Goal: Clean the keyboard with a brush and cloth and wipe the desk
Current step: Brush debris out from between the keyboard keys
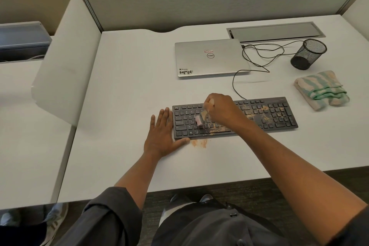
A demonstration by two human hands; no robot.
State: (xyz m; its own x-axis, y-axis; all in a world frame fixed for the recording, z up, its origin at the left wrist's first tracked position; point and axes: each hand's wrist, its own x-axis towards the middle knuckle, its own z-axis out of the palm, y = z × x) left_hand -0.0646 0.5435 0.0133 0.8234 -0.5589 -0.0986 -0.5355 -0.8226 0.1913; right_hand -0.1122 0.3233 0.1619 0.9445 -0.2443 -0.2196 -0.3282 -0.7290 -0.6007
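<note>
left hand (162,133) flat on desk (127,90), fingers straight, bracing keyboard (279,115) at its left end | right hand (220,109) fingers curled round brush (202,119), sweeping crumbs off front edge

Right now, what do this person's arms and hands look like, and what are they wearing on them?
Both forearms are bare. The left hand and right hand wear no gloves, and no rings or watch show. Dark grey sleeves are pushed up: the left sleeve bunches near the elbow, and the right sleeve shows only at the frame's corner.
</note>
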